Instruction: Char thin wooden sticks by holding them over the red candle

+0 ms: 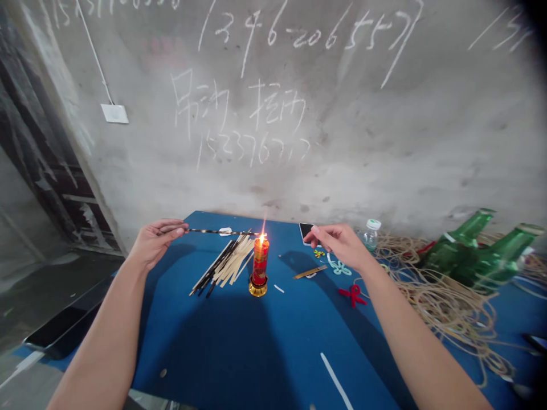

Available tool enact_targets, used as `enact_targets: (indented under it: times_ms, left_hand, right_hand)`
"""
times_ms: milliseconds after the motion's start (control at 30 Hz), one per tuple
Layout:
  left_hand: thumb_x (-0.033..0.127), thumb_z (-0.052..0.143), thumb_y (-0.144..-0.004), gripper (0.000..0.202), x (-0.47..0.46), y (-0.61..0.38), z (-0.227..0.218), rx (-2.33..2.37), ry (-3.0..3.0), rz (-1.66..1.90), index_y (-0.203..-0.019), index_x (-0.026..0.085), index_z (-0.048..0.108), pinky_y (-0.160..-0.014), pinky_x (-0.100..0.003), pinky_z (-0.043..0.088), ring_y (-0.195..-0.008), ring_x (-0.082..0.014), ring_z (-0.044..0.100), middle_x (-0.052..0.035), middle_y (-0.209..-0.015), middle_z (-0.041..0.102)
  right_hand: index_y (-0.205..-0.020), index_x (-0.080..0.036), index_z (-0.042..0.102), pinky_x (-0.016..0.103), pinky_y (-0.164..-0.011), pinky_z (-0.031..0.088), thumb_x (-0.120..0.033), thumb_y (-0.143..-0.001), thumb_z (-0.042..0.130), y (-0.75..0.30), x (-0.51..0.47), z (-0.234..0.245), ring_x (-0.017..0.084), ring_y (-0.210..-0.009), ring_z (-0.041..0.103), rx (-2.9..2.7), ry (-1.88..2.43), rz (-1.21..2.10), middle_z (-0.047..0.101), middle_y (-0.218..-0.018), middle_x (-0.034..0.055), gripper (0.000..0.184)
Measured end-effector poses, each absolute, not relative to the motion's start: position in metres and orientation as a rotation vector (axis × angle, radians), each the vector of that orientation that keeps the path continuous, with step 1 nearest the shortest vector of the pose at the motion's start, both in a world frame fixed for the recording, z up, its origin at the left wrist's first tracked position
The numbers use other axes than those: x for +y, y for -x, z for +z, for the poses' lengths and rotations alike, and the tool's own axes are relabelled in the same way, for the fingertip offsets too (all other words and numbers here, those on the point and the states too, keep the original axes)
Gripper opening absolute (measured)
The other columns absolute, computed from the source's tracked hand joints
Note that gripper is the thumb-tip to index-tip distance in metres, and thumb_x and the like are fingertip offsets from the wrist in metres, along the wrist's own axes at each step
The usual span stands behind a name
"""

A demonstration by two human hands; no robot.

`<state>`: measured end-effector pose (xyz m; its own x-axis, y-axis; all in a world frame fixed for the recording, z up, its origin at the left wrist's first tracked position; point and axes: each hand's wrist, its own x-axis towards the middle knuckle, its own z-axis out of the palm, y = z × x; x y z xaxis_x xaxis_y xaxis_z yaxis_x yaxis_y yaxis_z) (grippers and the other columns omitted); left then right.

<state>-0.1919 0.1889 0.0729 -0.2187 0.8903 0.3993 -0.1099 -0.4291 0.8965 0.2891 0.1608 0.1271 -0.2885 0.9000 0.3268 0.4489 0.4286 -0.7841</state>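
My left hand (154, 241) is closed in a pinch on one end of a thin dark stick (216, 232), held level above the blue table (239, 347). The stick's far tip reaches the flame of a lit red candle (260, 266) on a gold base. My right hand (337, 242) hovers to the right of the candle with fingers loosely curled, and nothing visible is in it. A pile of pale and dark sticks (224, 265) lies on the table just left of the candle.
Two green glass bottles (478, 250) lie at the right beside a tangle of tan cord (444, 302). A small clear bottle (371, 233), a phone (306, 232), a red knot (352, 295) and a teal knot (339, 266) sit near my right hand. A concrete wall stands behind.
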Motion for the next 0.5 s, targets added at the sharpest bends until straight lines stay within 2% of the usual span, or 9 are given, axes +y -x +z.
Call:
enact_targets:
  times_ms: [333,500]
  left_hand:
    - [0.028,0.099,-0.050,0.039,0.191,0.186,0.072,1.001,-1.329,1.768,-0.084,0.020,0.080,-0.084,-0.030,0.062,-0.084,-0.0212,0.077,-0.0069,-0.089,0.082]
    - [0.027,0.097,-0.054,0.035,0.188,0.169,0.075,0.994,-1.364,1.781,-0.083,0.021,0.080,-0.090,-0.036,0.062,-0.090,-0.0249,0.077,-0.0081,-0.090,0.082]
  right_hand:
    - [-0.087,-0.024,0.083,0.029,-0.052,0.034,-0.065,-0.093,0.057,-0.288,0.160,0.128,0.012,-0.053,0.043,-1.892,1.153,0.728,0.070,-0.074,0.0042,0.049]
    - [-0.089,-0.023,0.082,0.028,-0.050,0.033,-0.064,-0.092,0.060,-0.287,0.160,0.128,0.011,-0.052,0.043,-1.870,1.157,0.709,0.071,-0.076,0.0041,0.047]
